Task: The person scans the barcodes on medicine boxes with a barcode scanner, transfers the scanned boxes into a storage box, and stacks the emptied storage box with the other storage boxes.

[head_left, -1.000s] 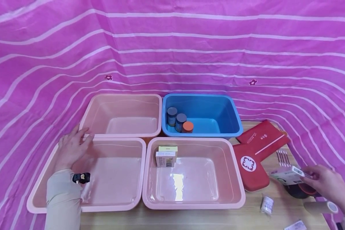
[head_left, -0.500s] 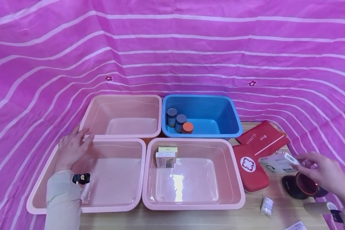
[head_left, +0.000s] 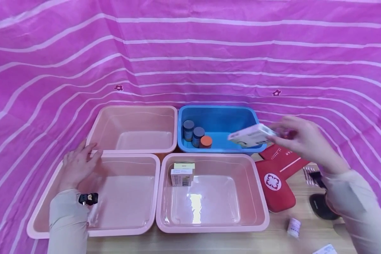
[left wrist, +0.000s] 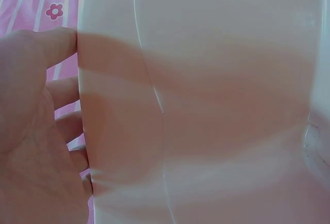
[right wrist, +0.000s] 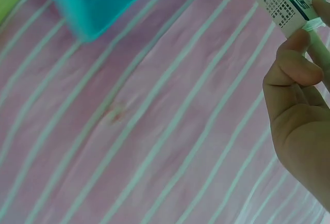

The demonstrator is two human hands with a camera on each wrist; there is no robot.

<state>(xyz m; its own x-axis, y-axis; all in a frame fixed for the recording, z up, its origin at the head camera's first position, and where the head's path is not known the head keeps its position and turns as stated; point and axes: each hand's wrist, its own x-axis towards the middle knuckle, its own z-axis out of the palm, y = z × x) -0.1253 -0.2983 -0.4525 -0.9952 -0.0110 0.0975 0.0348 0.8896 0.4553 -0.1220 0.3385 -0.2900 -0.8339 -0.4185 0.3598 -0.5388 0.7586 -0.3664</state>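
A small white medicine box [head_left: 252,135] with printing is pinched by one end between the thumb and fingers of my right hand [head_left: 300,139]. The box is over the right front corner of the blue bin [head_left: 217,151]; green lettering on it shows in the right wrist view. Inside that bin stand two dark-capped bottles [head_left: 188,129] and an orange-capped one [head_left: 205,141], at its left side. My left hand [head_left: 79,164] rests on the rim of the front left pink bin [head_left: 124,232], fingers extended; the left wrist view has its fingertips against the rim's edge.
Two small boxes [head_left: 182,176] stand in the front right pink bin [head_left: 212,228]. Behind is another pink bin [head_left: 133,151]. On the right lie red pouches [head_left: 276,190], cotton swabs [head_left: 309,176], a black round object [head_left: 322,206], a small white roll [head_left: 294,227] and a white packet [head_left: 326,249].
My right hand has carried the medicine box up and left, from above the table's right side to the blue bin's right edge. The left hand has stayed on its rim.
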